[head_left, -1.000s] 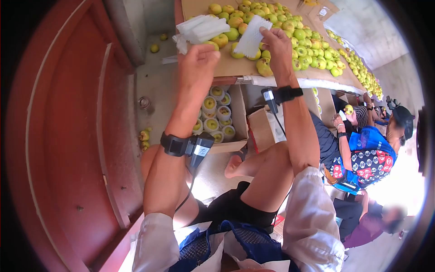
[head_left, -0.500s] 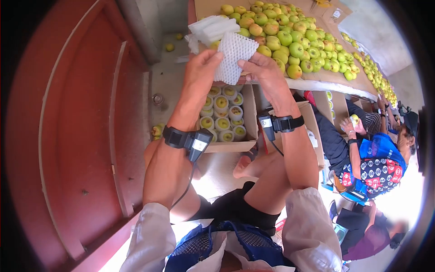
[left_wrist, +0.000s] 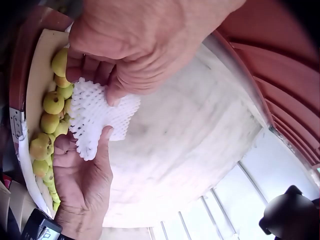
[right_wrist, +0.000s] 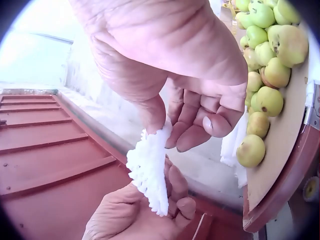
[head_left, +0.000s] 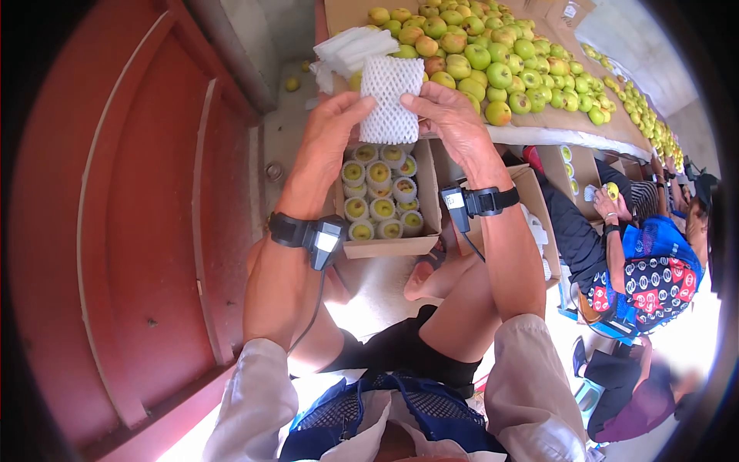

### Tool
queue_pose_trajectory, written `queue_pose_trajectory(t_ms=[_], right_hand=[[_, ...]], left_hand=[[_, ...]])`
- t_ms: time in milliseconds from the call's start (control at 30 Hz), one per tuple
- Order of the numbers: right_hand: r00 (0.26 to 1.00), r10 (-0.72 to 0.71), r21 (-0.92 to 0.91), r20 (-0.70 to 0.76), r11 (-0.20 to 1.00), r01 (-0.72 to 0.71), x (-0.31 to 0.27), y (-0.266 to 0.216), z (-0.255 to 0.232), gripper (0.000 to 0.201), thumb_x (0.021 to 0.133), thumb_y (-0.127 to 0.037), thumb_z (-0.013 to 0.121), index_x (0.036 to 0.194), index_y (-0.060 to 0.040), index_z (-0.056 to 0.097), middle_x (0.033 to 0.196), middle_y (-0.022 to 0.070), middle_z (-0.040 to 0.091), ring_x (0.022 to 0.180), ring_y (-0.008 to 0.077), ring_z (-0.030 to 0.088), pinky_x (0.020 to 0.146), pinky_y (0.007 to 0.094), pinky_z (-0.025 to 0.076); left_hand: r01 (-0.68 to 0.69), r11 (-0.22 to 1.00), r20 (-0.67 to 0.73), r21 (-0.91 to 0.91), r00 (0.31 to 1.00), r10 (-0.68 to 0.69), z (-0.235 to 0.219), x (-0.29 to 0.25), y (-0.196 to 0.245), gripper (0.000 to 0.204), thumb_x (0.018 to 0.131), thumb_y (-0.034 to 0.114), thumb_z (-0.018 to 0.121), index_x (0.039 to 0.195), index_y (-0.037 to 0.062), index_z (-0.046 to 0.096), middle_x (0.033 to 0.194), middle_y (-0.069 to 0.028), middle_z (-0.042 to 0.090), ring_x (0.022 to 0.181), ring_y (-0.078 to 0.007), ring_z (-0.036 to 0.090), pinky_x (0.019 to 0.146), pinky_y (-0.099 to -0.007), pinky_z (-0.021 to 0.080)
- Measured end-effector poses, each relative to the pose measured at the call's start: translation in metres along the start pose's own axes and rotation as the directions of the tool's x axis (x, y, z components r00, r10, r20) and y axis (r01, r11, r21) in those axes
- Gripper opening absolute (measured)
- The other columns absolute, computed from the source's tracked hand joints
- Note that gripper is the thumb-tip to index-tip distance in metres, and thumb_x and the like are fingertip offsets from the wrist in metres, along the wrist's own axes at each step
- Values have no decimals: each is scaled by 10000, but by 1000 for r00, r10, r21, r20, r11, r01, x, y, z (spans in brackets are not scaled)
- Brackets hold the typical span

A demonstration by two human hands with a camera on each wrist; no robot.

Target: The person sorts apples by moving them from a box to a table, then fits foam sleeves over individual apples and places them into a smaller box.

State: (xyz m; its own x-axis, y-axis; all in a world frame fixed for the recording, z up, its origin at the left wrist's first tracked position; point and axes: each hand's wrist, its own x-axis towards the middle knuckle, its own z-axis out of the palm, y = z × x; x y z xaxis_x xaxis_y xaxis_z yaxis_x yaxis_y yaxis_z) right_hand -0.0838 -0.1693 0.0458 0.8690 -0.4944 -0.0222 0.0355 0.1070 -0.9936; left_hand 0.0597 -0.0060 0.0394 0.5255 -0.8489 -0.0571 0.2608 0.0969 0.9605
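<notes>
A white foam fruit net point(head_left: 391, 98) is held up flat between both hands, above the front edge of the table. My left hand point(head_left: 336, 122) pinches its left side, thumb on the near face and fingers behind. On the opposite side my right hand point(head_left: 453, 123) pinches it the same way. In the left wrist view the net point(left_wrist: 97, 112) shows its open mesh and jagged ends. Seen from the right wrist, the net point(right_wrist: 150, 167) appears nearly edge-on between the thumbs and fingers. Just beyond the hands lies a stack of flat white foam nets point(head_left: 356, 48).
Many green-yellow apples point(head_left: 499, 75) cover the cardboard-topped table point(head_left: 342, 15). Below, a cardboard box point(head_left: 400, 246) holds apples in foam nets. Another open carton point(head_left: 531, 192) stands right of it. A red door point(head_left: 146, 231) is at left; people point(head_left: 643, 262) sit at right.
The right hand has brought the net from over the apples toward the left hand, which now grips its other side. The net has turned upright and is spread flat.
</notes>
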Motion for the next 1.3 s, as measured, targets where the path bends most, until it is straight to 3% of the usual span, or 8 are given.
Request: queue_pose_trajectory(t_ms=[133, 233, 433, 667, 900, 933, 1067, 1300], right_hand=[[1000, -21, 19, 20, 1000, 21, -3, -4, -8, 311, 988, -259, 727, 1196, -29, 693, 1077, 12, 716, 956, 89, 650, 845, 275, 520], [998, -65, 82, -4, 995, 65, -3, -3, -4, 300, 967, -296, 747, 1121, -40, 719, 954, -13, 691, 787, 61, 600, 650, 230, 449], [998, -6, 143, 60, 990, -3, -3, -3, -2, 367, 980, -348, 729, 1170, -34, 705, 968, -14, 692, 819, 65, 608, 711, 239, 472], [998, 17, 235, 66, 972, -32, 5, 8, -5, 379, 1010, -364, 691, 1180, -25, 700, 960, -5, 690, 777, 70, 588, 673, 239, 456], [993, 45, 214, -108, 977, -21, -5, -17, 17, 307, 1032, -330, 663, 1018, -28, 717, 859, -14, 654, 691, 63, 524, 607, 243, 421], [997, 62, 124, 42, 990, -67, 2, -11, 4, 398, 1031, -322, 668, 1232, 22, 654, 1112, 42, 701, 935, 109, 648, 817, 270, 522], [999, 29, 110, 16, 993, -31, 2, -5, 0, 359, 1017, -315, 693, 1184, 1, 666, 1050, 17, 692, 901, 99, 639, 792, 267, 514], [997, 31, 204, -75, 979, -15, 5, 1, 6, 333, 1006, -301, 711, 1165, -10, 676, 1038, 17, 691, 933, 86, 637, 805, 255, 511]], left_hand=[[8, 994, 68, -108, 998, -1, 2, -1, -2, 348, 1017, 291, 676, 1243, 26, 665, 1145, -59, 724, 1043, -155, 678, 919, -332, 523], [16, 995, 139, -103, 990, -1, 1, 1, -3, 359, 1025, 286, 663, 1270, 25, 647, 1194, -63, 712, 1083, -161, 671, 956, -345, 518], [47, 972, 126, -229, 992, -19, 3, 6, -7, 381, 1032, 271, 647, 1310, 14, 612, 1279, -79, 675, 1165, -180, 644, 1033, -377, 499], [67, 961, 222, -267, 975, -6, -2, 3, -4, 376, 1044, 294, 632, 1293, 13, 620, 1265, -79, 682, 1128, -178, 649, 1027, -363, 493], [5, 981, 37, -192, 999, 2, 1, 1, -2, 404, 1061, 343, 605, 1289, 11, 642, 1225, -76, 705, 1084, -155, 665, 959, -347, 522], [-18, 986, 1, -167, 1000, 18, 2, 1, -1, 407, 1061, 349, 605, 1283, 11, 648, 1206, -73, 714, 1061, -150, 675, 939, -340, 533], [-63, 998, -76, -25, 995, 60, 4, -1, 0, 414, 1059, 369, 606, 1256, 11, 669, 1113, -58, 744, 943, -129, 712, 842, -298, 572], [-99, 995, -78, -23, 992, 96, 9, -4, 0, 430, 1057, 378, 608, 1258, 3, 669, 1078, -51, 745, 889, -106, 714, 793, -264, 573]])
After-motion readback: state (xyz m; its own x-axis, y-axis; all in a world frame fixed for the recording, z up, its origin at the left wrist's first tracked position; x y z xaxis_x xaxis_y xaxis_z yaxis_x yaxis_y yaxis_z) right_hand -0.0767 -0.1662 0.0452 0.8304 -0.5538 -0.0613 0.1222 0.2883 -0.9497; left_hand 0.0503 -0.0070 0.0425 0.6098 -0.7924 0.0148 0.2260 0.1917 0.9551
